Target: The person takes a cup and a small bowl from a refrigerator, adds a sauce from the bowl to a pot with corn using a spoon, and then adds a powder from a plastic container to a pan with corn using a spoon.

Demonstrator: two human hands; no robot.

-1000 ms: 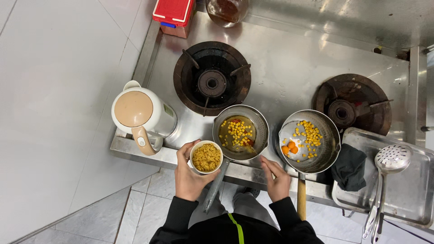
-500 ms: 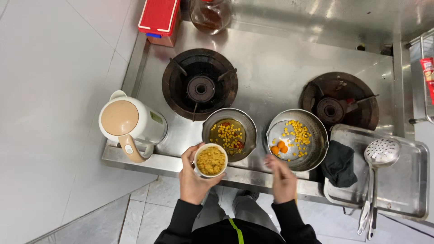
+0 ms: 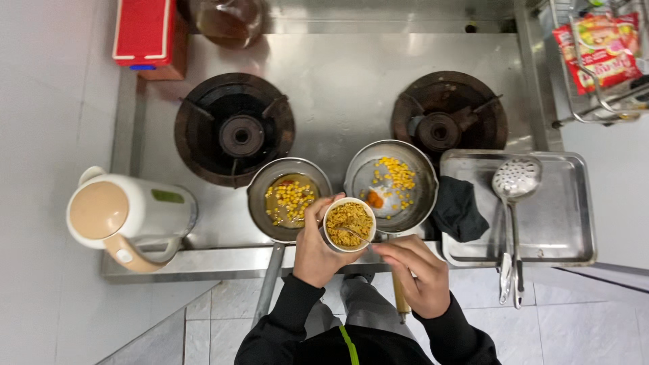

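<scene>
The left hand point(image 3: 312, 245) is closed around a small white bowl point(image 3: 349, 224) filled with yellowish crumbly food, holding it up just above the front edge of the stainless steel tabletop point(image 3: 341, 88), between two pans. The right hand point(image 3: 417, 274) is closed in a pinch on a thin utensil point(image 3: 353, 234) whose tip reaches into the bowl's food; what kind of utensil it is cannot be told.

Just left of the bowl sits a pan point(image 3: 260, 196) holding corn kernels in a brownish liquid, its long handle pointing down past the tabletop edge. Just right of the bowl sits a second pan point(image 3: 419, 165) with scattered corn kernels and an orange yolk-like lump; its wooden handle shows below the right hand. Both pans rest at the front of the tabletop, each just in front of a burner: the left burner point(image 3: 233, 128) and the right burner point(image 3: 447, 115).

Right of the second pan, a metal tray point(image 3: 561, 223) holds a dark cloth point(image 3: 460, 209) and a slotted ladle point(image 3: 515, 179). At the far left stands a white kettle point(image 3: 125, 216) with a beige lid. A red box point(image 3: 143, 30) and a glass jar point(image 3: 226, 19) of brown liquid stand at the back of the tabletop. A wire rack point(image 3: 574, 101) at the upper right carries a colourful packet point(image 3: 602, 51).
</scene>
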